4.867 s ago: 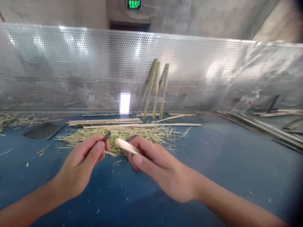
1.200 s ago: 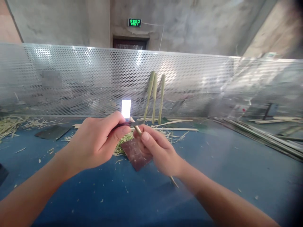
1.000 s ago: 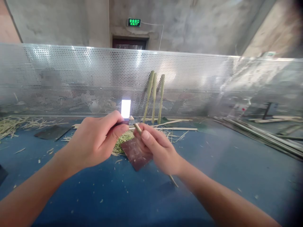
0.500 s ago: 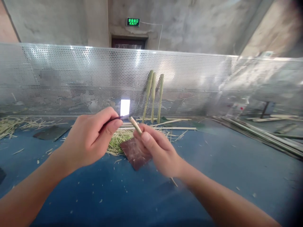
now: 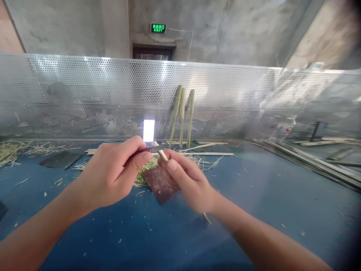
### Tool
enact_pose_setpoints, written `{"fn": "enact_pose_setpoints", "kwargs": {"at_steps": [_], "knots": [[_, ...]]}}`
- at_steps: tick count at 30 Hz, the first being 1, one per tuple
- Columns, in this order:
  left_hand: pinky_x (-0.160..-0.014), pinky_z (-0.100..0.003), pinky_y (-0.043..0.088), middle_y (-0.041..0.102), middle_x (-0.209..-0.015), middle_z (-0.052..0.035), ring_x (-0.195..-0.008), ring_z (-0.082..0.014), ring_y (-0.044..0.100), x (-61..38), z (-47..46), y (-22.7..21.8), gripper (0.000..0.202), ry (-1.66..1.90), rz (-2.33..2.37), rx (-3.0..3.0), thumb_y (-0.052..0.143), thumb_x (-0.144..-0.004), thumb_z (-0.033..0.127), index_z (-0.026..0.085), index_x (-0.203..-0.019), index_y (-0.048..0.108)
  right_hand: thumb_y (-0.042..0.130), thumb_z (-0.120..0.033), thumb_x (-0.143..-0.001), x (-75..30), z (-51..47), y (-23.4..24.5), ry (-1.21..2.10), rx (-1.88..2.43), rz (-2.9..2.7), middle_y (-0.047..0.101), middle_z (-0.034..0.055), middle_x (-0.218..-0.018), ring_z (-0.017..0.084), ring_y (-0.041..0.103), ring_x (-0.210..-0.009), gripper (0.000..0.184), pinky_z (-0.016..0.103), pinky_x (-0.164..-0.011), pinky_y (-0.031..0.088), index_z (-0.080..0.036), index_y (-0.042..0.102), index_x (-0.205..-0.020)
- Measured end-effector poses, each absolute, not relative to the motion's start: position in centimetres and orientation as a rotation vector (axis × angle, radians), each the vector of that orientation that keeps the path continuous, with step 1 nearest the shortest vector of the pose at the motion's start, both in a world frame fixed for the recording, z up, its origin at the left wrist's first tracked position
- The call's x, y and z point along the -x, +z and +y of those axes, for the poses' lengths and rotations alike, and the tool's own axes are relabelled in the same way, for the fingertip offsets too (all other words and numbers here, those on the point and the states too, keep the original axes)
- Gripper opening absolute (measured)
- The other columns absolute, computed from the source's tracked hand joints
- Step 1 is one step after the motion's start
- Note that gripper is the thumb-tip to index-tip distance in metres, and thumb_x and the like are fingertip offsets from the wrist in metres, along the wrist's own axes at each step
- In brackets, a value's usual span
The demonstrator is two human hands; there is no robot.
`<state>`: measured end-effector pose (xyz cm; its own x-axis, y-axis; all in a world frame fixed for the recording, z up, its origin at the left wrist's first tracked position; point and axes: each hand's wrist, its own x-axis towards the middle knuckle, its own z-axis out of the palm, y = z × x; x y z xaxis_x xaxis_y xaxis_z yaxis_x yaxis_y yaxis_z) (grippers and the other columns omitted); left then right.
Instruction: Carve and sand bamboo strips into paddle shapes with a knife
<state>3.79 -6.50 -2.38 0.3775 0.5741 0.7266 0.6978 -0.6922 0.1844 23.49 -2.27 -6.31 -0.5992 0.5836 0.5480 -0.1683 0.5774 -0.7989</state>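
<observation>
My left hand (image 5: 121,169) is closed on a knife (image 5: 159,147); its dark handle is mostly hidden in the fist and its short blade points right. Between thumb and fingers, my right hand (image 5: 187,177) pinches a thin, pale bamboo stick (image 5: 163,156), its top end tilted up to the left. The blade crosses the stick near that end. Below the hands, a reddish-brown square piece (image 5: 160,186) lies on the blue table (image 5: 126,237), partly behind my right hand. A heap of green and pale shavings (image 5: 141,178) shows between the hands.
Three green, club-shaped bamboo pieces (image 5: 182,109) lean against a perforated metal screen (image 5: 113,98) behind the table. Long strips (image 5: 313,162) lie at the right. Shavings (image 5: 11,152) and a dark flat piece (image 5: 60,159) are at the left. A bright white rectangle (image 5: 149,131) glows at the screen.
My left hand has moved slightly down and right with the knife, so the blade now lies across the stick instead of at its tip. My right hand has hardly moved.
</observation>
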Motion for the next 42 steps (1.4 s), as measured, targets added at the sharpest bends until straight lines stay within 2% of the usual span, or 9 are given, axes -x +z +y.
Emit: {"fn": "enact_pose_setpoints", "kwargs": {"at_steps": [7,10,12,16,23,30,38,42], "knots": [[-0.042,-0.022,0.03,0.042,-0.048,0.0085,-0.04,-0.0082,0.037,-3.9,-6.1,-2.5,0.022,-1.19,-1.232,2.399,0.044,-0.099,0.031,0.021,-0.081,0.054,0.042,-0.047,-0.102,-23.4,-2.1,-6.5,1.131,0.307,-1.928,0.035,-0.0091,-0.054,0.007,0.026,-0.043,0.032,0.023,-0.038,0.021,-0.023,0.043,-0.081],[-0.042,-0.023,0.026,0.042,-0.048,0.0077,-0.039,-0.0088,0.037,-3.0,-4.0,-2.8,0.024,-1.148,-1.407,2.293,0.042,-0.099,0.031,0.021,-0.079,0.052,0.043,-0.049,-0.101,-23.5,-2.4,-6.7,1.05,0.337,-2.034,0.039,-0.0065,-0.058,0.008,0.031,-0.048,0.035,0.024,-0.042,0.025,-0.022,0.044,-0.079],[-0.041,-0.024,0.025,0.041,-0.049,0.0065,-0.041,-0.009,0.037,-2.3,-2.9,-3.0,0.03,-1.18,-1.437,2.249,0.042,-0.099,0.031,0.021,-0.072,0.046,0.044,-0.05,-0.1,-23.5,-2.6,-6.8,1.001,0.353,-2.09,0.04,-0.0048,-0.061,0.009,0.034,-0.052,0.036,0.025,-0.044,0.028,-0.021,0.046,-0.078],[-0.042,-0.023,0.027,0.038,-0.05,0.0069,-0.043,-0.0088,0.036,-2.1,-3.6,-2.6,0.03,-1.361,-1.37,2.249,0.042,-0.1,0.035,0.022,-0.073,0.045,0.043,-0.047,-0.101,-23.6,-1.8,-6.6,1.099,0.318,-1.921,0.035,-0.0073,-0.059,0.007,0.026,-0.047,0.035,0.023,-0.041,0.023,-0.022,0.044,-0.077],[-0.041,-0.02,0.027,0.04,-0.049,0.0101,-0.042,-0.0058,0.035,-4.2,-7.1,-2.1,0.024,-1.284,-1.159,2.536,0.043,-0.101,0.028,0.021,-0.078,0.048,0.042,-0.048,-0.102,-23.6,-1.5,-6.1,1.245,0.224,-1.9,0.029,-0.0086,-0.059,0.006,0.021,-0.045,0.039,0.022,-0.039,0.021,-0.021,0.04,-0.073],[-0.04,-0.019,0.027,0.041,-0.051,0.0105,-0.042,-0.0055,0.035,-4.2,-6.8,-2.6,0.024,-1.27,-1.122,2.575,0.041,-0.101,0.028,0.02,-0.08,0.049,0.038,-0.047,-0.103,-23.7,-2.1,-5.9,1.256,0.194,-1.974,0.03,-0.0082,-0.057,0.006,0.025,-0.046,0.041,0.022,-0.04,0.024,-0.022,0.037,-0.071],[-0.041,-0.018,0.028,0.037,-0.049,0.0106,-0.042,-0.0056,0.033,-5.5,-7.7,-2.8,0.022,-1.282,-1.209,2.426,0.045,-0.099,0.025,0.02,-0.077,0.048,0.041,-0.048,-0.102,-23.4,-1.7,-5.9,1.33,0.187,-1.916,0.028,-0.0089,-0.058,0.005,0.024,-0.046,0.041,0.021,-0.04,0.026,-0.021,0.038,-0.072],[-0.042,-0.021,0.028,0.039,-0.048,0.0087,-0.041,-0.0078,0.035,-4.1,-5.2,-2.8,0.024,-1.251,-1.404,2.27,0.044,-0.099,0.028,0.021,-0.076,0.047,0.039,-0.048,-0.103,-23.6,-2.2,-6.1,1.334,0.168,-1.941,0.03,-0.0083,-0.057,0.006,0.025,-0.046,0.041,0.021,-0.04,0.025,-0.021,0.038,-0.072]]}}
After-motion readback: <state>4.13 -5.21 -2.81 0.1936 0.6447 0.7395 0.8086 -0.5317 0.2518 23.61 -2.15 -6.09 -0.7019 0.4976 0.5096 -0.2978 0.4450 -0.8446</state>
